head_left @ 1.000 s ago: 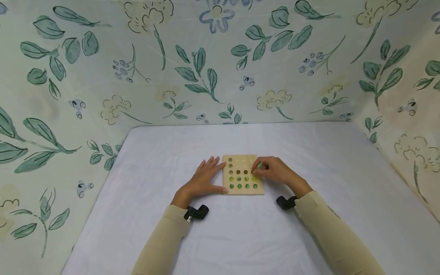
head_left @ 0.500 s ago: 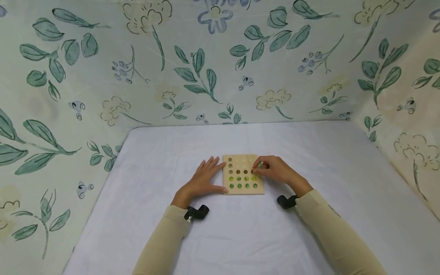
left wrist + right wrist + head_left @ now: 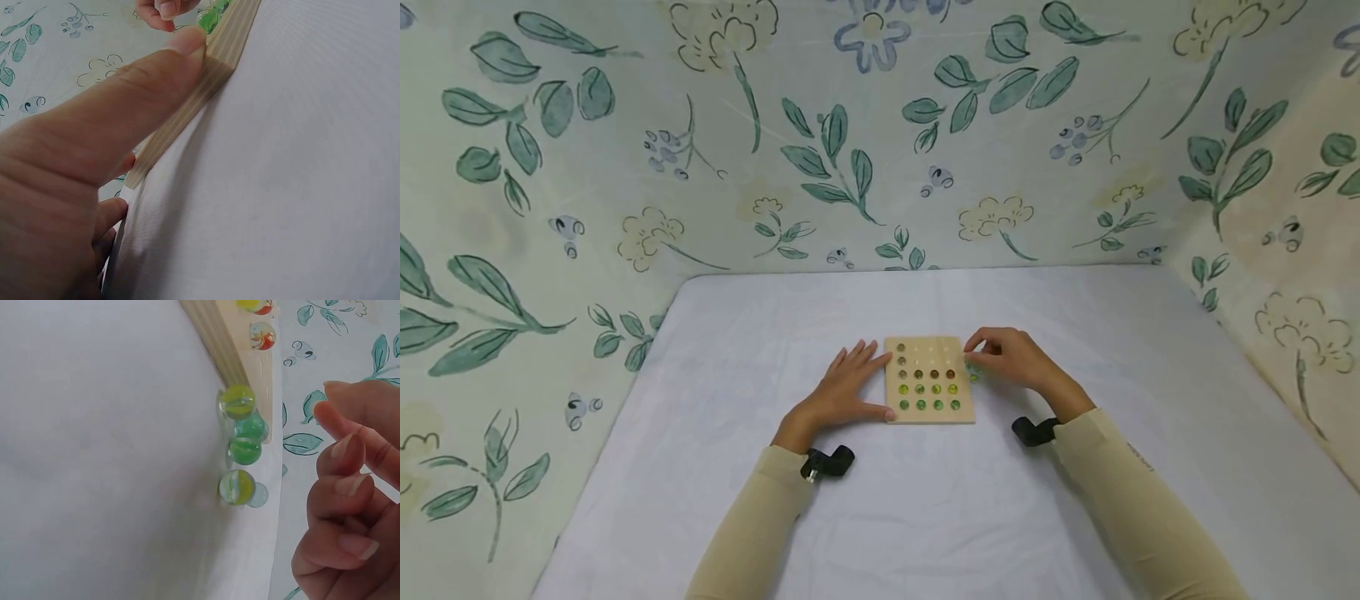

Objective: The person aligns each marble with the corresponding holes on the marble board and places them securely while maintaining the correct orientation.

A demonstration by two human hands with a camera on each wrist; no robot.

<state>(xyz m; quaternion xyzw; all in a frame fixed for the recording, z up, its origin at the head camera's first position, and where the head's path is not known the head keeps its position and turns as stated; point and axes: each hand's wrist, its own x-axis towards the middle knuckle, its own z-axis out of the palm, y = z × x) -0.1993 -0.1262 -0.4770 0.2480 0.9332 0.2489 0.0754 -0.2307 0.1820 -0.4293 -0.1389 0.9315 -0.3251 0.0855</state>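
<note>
Centrally on the white-covered desk (image 3: 775,333) lies the wooden peg board (image 3: 929,379), its near rows filled with marbles. Both forearms extend forward in beige sleeves. Left hand (image 3: 850,387) — fingers straight, released — rests flat against the board's left edge, thumb (image 3: 144,81) pressed to its side. Right hand (image 3: 1011,360) hovers at the board's right edge, fingers loosely curled, grasping nothing. Loose marbles (image 3: 240,450) lie on the desk just beside the board, below the right fingertips.
</note>
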